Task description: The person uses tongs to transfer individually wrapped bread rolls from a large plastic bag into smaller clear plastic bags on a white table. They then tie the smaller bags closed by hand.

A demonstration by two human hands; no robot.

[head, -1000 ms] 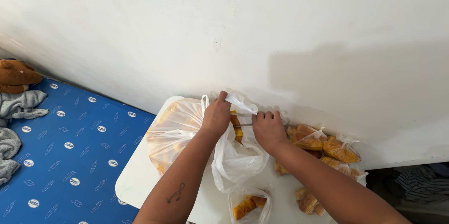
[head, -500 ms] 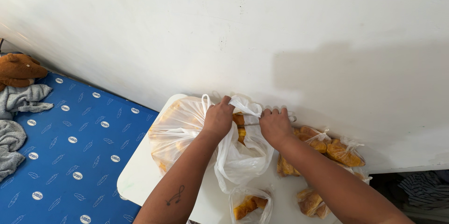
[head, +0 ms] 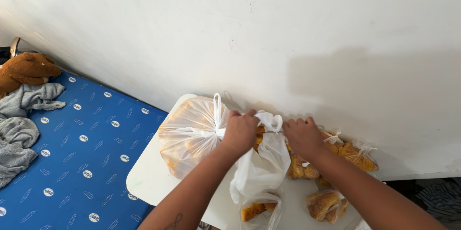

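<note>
Head view: the white bag [head: 261, 165] was gripped by both clenched hands, left [head: 240, 131] and right [head: 303, 136], its mouth drawn wider than before.

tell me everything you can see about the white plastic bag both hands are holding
The white plastic bag is thin, crinkled, semi-opaque film, standing on the white table against the wall. The left hand and right hand pinch its gathered top, pulling it taut between them. Orange-yellow food shows at its mouth. It touches the big clear bag beside it.
</note>
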